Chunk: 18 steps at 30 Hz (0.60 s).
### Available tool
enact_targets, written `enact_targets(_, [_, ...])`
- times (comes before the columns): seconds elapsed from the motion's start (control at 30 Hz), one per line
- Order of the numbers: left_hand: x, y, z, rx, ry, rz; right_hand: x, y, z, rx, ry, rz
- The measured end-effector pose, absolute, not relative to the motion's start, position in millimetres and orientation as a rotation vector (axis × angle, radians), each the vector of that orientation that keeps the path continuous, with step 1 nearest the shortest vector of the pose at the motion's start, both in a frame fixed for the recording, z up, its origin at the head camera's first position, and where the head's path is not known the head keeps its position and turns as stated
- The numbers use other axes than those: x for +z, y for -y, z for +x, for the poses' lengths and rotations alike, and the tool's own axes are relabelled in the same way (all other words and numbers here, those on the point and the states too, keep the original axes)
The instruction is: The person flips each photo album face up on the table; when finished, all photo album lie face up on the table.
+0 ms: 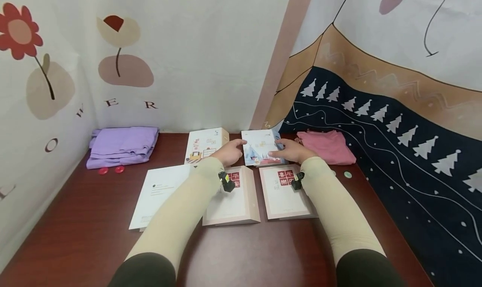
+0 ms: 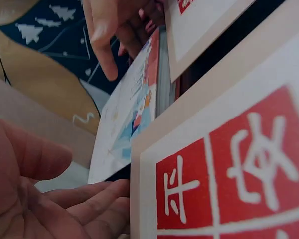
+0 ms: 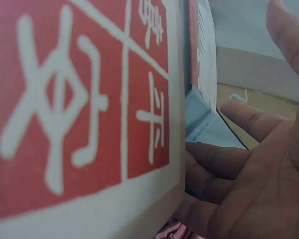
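A box-like book with a blue tent picture on its white cover point(image 1: 260, 141) lies at the back middle, between both hands. Beside its left edge is my left hand point(image 1: 230, 153), the index fingertip right at the cover's edge. In the left wrist view the fingers of the left hand point(image 2: 65, 199) stretch out loosely, thumb apart. On the other side, my right hand point(image 1: 295, 151) has its fingers and thumb spread around the right edge, overlapping the cover in the head view. The right wrist view shows the right hand point(image 3: 259, 164) with extended fingers, nothing gripped.
Two books with red character squares, left point(image 1: 229, 207) and right point(image 1: 288, 201), lie in front. A white book point(image 1: 162, 195) and an illustrated one point(image 1: 203, 138) are at left. Folded purple cloth point(image 1: 124, 147), pink cloth point(image 1: 327, 147), red buttons point(image 1: 119, 169) and a green button point(image 1: 347, 174) sit near the sides.
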<state>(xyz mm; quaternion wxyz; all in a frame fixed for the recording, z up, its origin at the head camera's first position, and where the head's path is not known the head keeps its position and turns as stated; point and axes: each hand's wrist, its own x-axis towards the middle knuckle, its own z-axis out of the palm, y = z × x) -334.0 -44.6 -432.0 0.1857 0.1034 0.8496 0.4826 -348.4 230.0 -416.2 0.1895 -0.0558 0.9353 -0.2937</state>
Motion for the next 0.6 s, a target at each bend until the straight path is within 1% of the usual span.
enact_targets(0.1, [-434.9,42.2,-336.8,1.364,-2.365,0.265,-418.0,-231.2,-349.0,-0.826,-2.638,-0.149])
enact_targets(0.33, [-435.4,39.2,-331.5,1.458,-2.31,0.25,-419.7,-230.1,-354.5,-0.876,-2.631,-0.174])
enact_targets(0.6, [-434.5,26.1,-330.4,1.436,-2.316,0.292,-421.8,-233.9,-360.8,-1.078,-2.529,-0.203])
